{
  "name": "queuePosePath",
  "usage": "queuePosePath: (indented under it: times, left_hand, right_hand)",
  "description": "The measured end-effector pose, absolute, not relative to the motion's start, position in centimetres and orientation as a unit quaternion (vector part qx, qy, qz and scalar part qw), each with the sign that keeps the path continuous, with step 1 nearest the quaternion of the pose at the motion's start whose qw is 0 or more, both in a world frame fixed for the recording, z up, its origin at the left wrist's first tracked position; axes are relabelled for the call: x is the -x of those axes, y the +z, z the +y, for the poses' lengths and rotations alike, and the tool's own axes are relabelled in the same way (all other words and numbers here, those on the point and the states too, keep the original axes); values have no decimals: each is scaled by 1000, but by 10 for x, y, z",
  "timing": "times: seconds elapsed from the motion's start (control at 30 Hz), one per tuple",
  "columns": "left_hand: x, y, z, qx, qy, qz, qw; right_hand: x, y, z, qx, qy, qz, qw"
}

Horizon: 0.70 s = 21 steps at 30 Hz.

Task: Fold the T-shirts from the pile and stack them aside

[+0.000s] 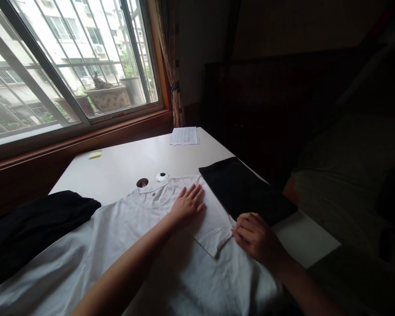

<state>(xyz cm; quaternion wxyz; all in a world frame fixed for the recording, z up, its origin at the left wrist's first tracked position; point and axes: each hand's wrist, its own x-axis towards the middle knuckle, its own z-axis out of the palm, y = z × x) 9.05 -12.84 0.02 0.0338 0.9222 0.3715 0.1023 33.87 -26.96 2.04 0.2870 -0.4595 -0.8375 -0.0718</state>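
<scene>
The right grip (257, 239) was closed on white fabric, its thumb and fingers pinching the edge of a sleeve (213, 235) of a white T-shirt (118, 232). Just beside it, to its left and a little farther off, the left grip (188, 202) held nothing: it lay flat, fingers extended, on the same shirt near the shoulder. The shirt was spread on the white counter (128, 164) beneath both, its collar (154, 189) just left of the left grip. A black cloth (246, 188) lay flat immediately beyond the right grip, and a second, bunched dark cloth (42, 219) sat well to the left of both. Beyond the left grip were two round openings (142, 182) in the counter, then sheets of paper (184, 136) near its far edge. A yellow note (95, 154) lay farther left, toward the window (85, 66).
</scene>
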Motion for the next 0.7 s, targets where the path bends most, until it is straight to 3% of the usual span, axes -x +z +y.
queuePosePath:
  times: [0.23, 0.43, 0.7]
  left_hand:
    - [-78, 3, -118, -931, 101, 350, 40]
    - [-52, 8, -106, -937, 86, 336, 37]
    - [-30, 7, -92, -918, 64, 391, 15]
  right_hand:
    - [-300, 39, -257, 437, -62, -861, 254]
    - [-266, 3, -253, 437, -88, -878, 173]
    - [-272, -9, -256, 436, -96, -883, 143]
